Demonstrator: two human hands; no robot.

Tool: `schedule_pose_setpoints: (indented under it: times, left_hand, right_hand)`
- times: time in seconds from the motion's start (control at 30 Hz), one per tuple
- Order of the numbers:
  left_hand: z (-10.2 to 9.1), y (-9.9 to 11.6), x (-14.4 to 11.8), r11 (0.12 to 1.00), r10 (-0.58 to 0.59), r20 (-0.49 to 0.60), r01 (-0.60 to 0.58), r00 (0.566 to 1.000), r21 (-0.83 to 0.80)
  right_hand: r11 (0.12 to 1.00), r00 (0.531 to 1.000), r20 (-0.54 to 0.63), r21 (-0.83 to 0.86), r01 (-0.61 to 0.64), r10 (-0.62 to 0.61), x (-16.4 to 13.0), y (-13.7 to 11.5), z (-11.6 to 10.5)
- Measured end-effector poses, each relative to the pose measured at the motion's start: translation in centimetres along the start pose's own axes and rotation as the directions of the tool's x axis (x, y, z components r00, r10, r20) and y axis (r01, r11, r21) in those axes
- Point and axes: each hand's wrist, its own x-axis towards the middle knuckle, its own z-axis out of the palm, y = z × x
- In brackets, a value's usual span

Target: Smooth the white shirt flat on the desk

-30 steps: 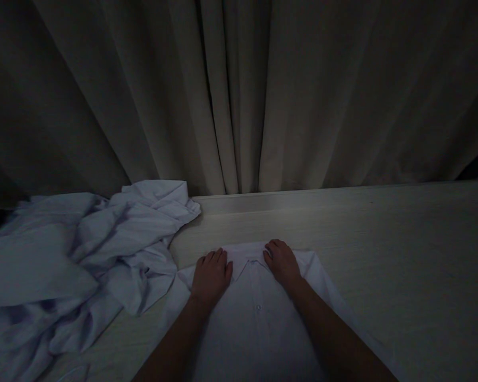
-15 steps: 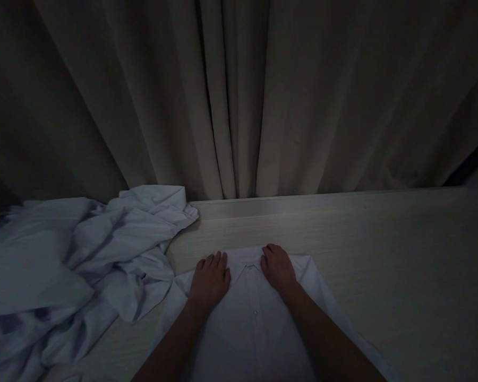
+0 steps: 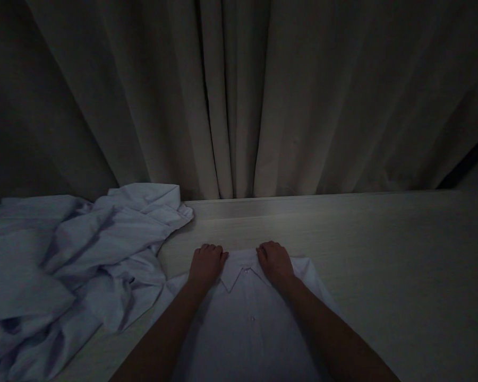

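My left hand point(image 3: 204, 264) and right hand point(image 3: 274, 263) press, fingers curled, on the collar of the white shirt point(image 3: 247, 323), flat and buttoned on the counter point(image 3: 382, 254); heaped shirts point(image 3: 71, 265) remain untouched.

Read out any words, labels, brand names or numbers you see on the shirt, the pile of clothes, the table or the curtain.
None: no readable text anywhere in this dim view.
The white collared shirt under the left hand and right hand shows only buttons.
The crumpled clothes pile, wooden table and curtain bear no print.
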Motion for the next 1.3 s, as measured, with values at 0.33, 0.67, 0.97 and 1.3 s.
schedule_pose_setpoints:
  times: [0.33, 0.67, 0.97, 1.3]
  left_hand:
    - [0.1, -2.0, 2.0, 0.980, -0.082, 0.153, 0.108, 0.985, -0.170]
    - [-0.9, -1.9, 1.8, 0.976, -0.018, 0.146, 0.049, 0.989, -0.211]
    - [-0.6, -2.5, 2.4, 0.950, -0.084, 0.236, 0.149, 0.968, -0.276]
    - [0.3, -3.1, 2.4, 0.930, -0.194, 0.266, 0.263, 0.944, -0.257]
  right_hand:
    - [0.997, 0.947, 0.315, 0.063, 0.036, -0.054, 4.6, 2.5, -1.7]
    - [0.992, 0.944, 0.322, -0.075, 0.097, -0.068, 4.9, 1.0, -3.7]
    - [0.984, 0.904, 0.426, -0.137, 0.111, -0.042, 5.4, 1.2, -3.5]
    - [0.996, 0.915, 0.403, -0.086, 0.017, 0.020, 5.4, 2.2, -2.8]
